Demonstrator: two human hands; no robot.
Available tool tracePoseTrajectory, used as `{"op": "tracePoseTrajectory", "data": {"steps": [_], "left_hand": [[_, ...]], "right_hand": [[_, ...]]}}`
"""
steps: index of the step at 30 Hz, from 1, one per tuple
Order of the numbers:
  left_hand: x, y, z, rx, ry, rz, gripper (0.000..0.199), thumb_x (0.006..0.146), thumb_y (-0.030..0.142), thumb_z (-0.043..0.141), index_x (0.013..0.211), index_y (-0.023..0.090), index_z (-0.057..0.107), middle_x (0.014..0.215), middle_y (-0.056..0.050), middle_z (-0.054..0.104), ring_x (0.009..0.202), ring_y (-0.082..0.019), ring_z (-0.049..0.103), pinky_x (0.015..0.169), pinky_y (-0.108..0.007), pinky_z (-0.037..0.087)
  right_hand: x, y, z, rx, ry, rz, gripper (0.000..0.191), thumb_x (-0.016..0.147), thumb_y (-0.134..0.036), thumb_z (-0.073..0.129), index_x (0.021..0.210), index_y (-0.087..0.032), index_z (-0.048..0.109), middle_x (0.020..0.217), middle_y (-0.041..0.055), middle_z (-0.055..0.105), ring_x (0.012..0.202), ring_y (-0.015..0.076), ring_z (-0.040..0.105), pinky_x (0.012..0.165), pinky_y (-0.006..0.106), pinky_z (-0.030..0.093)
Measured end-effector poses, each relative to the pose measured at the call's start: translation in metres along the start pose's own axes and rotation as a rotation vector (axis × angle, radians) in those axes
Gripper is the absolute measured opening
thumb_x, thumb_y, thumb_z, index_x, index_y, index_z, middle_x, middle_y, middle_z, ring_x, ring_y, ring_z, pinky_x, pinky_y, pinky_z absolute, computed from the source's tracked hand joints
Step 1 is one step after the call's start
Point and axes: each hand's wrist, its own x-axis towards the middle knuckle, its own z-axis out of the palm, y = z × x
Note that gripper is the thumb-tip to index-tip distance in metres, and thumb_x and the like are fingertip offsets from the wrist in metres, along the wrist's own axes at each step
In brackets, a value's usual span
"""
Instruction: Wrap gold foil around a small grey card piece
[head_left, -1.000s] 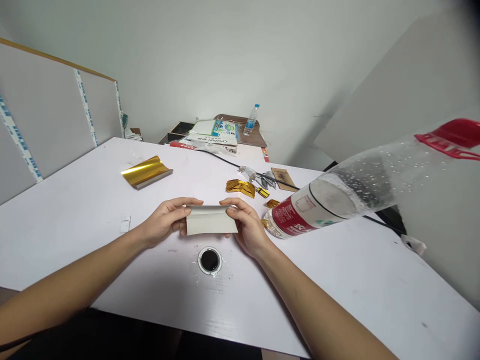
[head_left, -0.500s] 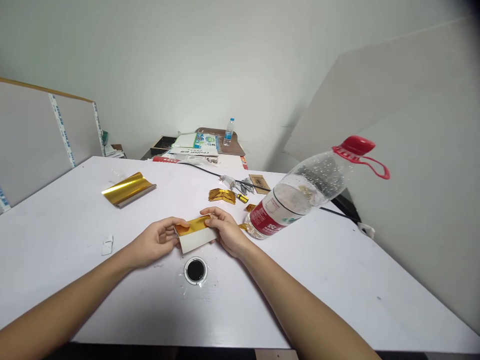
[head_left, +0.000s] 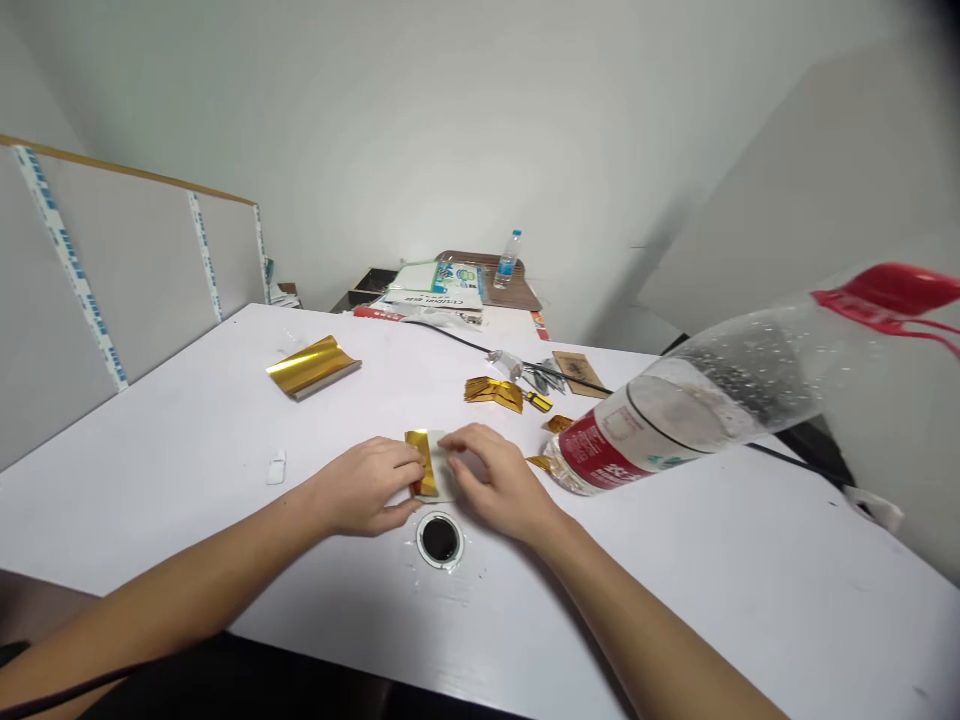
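Hands met over a folded gold-and-white paper [head_left: 429,466] lying flat on the white desk [head_left: 225,450], just beyond a round hole [head_left: 439,539]. The left hand [head_left: 367,487] pinched its left edge with closed fingers; the right hand [head_left: 499,481] pressed down on its right part, fingers bent.

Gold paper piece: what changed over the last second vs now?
The gold paper piece went from held up between both hands, white side showing, to pressed flat on the table, folded with a gold strip showing. The left hand and right hand came down with it, fingers on top. The gold roll and bottle stayed put.
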Motion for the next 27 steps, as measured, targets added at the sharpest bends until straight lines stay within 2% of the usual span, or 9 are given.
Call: {"op": "tracePoseTrajectory", "data": {"steps": [2,4,7,10,13,18,24,27], "left_hand": [[0.0,0.001,-0.004,-0.001,-0.031,-0.001,0.034,0.095,0.041,0.068,0.121,0.02,0.069,0.121,-0.012,0.072,0.111,-0.029,0.069,0.097,-0.045,0.055],[-0.001,0.003,-0.007,0.017,-0.039,-0.003,0.045,0.096,0.047,0.068,0.133,0.022,0.066,0.124,-0.012,0.071,0.113,-0.03,0.067,0.097,-0.046,0.054],[-0.001,0.003,-0.006,0.012,-0.024,-0.024,0.039,0.099,0.04,0.065,0.134,0.023,0.066,0.119,-0.011,0.071,0.11,-0.029,0.066,0.097,-0.046,0.054],[-0.004,-0.002,-0.001,-0.026,0.038,-0.072,0.022,0.102,0.028,0.06,0.119,0.019,0.071,0.113,-0.01,0.073,0.107,-0.026,0.067,0.096,-0.041,0.056],[-0.006,-0.009,0.002,-0.022,0.091,-0.114,0.02,0.105,0.024,0.056,0.108,0.018,0.074,0.113,-0.01,0.074,0.106,-0.024,0.068,0.096,-0.039,0.057],[-0.007,-0.012,0.0,-0.011,0.057,-0.114,0.026,0.108,0.025,0.051,0.108,0.02,0.076,0.108,-0.007,0.076,0.101,-0.022,0.069,0.093,-0.038,0.058],[-0.006,-0.011,-0.001,-0.024,0.078,-0.105,0.022,0.106,0.024,0.055,0.106,0.02,0.076,0.105,-0.008,0.076,0.104,-0.024,0.067,0.095,-0.039,0.057],[-0.007,-0.012,0.0,-0.042,0.094,-0.108,0.022,0.106,0.023,0.054,0.105,0.02,0.076,0.113,-0.008,0.074,0.108,-0.023,0.066,0.097,-0.039,0.056]], "right_hand": [[-0.003,-0.008,-0.004,0.012,-0.176,-0.063,0.018,0.095,-0.015,0.058,0.103,-0.025,0.071,0.104,0.0049,0.077,0.102,0.0245,0.069,0.094,0.043,0.052],[-0.003,-0.014,-0.007,-0.018,-0.263,-0.06,0.016,0.093,-0.019,0.067,0.107,-0.026,0.072,0.109,0.0048,0.078,0.106,0.0263,0.069,0.097,0.045,0.05],[-0.001,-0.015,-0.008,-0.09,-0.314,-0.029,0.02,0.092,-0.029,0.077,0.11,-0.025,0.072,0.114,0.0065,0.078,0.113,0.0288,0.068,0.103,0.049,0.045],[0.001,-0.006,-0.007,-0.161,-0.31,-0.004,0.019,0.093,-0.032,0.079,0.108,-0.023,0.071,0.114,0.0077,0.078,0.113,0.0293,0.068,0.104,0.052,0.042],[0.002,0.006,-0.006,-0.184,-0.281,0.016,0.013,0.098,-0.028,0.07,0.11,-0.024,0.072,0.113,0.0079,0.077,0.11,0.0281,0.067,0.1,0.05,0.044],[0.002,0.015,-0.003,-0.174,-0.268,-0.008,0.014,0.102,-0.027,0.061,0.106,-0.025,0.074,0.111,0.0086,0.077,0.105,0.0278,0.067,0.095,0.048,0.047],[0.001,0.014,-0.004,-0.178,-0.23,0.032,0.009,0.099,-0.031,0.066,0.099,-0.024,0.073,0.11,0.0092,0.075,0.106,0.0292,0.064,0.096,0.049,0.047],[-0.001,0.016,-0.003,-0.162,-0.22,0.042,0.008,0.097,-0.032,0.069,0.099,-0.025,0.072,0.111,0.0081,0.075,0.107,0.0285,0.064,0.098,0.05,0.047]]}}
